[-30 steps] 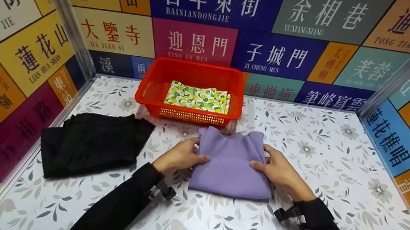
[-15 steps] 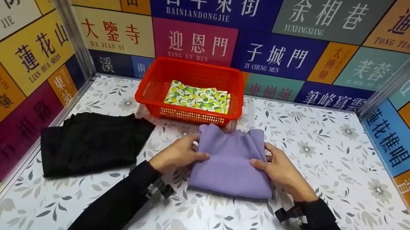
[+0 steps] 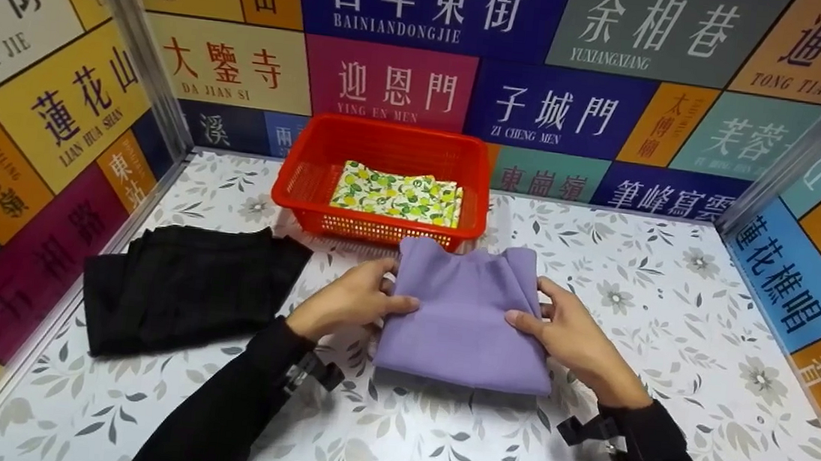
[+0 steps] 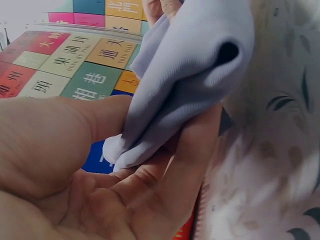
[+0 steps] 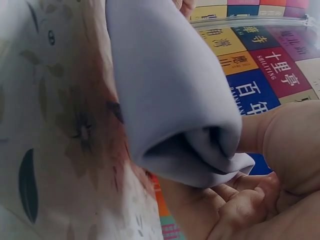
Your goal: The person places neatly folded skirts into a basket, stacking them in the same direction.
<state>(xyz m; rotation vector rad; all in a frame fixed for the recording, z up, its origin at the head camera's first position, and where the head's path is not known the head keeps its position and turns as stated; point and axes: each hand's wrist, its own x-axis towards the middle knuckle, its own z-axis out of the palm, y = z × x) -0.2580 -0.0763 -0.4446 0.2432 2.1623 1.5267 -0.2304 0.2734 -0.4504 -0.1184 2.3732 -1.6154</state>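
Two sides of folded purple cloth (image 3: pixel 464 334) in thumb-and-finger grips of left hand (image 3: pixel 354 296) and right hand (image 3: pixel 580 341)

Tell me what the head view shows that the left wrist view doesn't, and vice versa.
Only the head view: the black cloth and the lemon-print cloth lying in the red basket.
Only the left wrist view: the palm of the left hand and a dark opening in the folds of the purple cloth.
Both: that hand pinching the purple cloth, the leaf-patterned tabletop and lettered panels.
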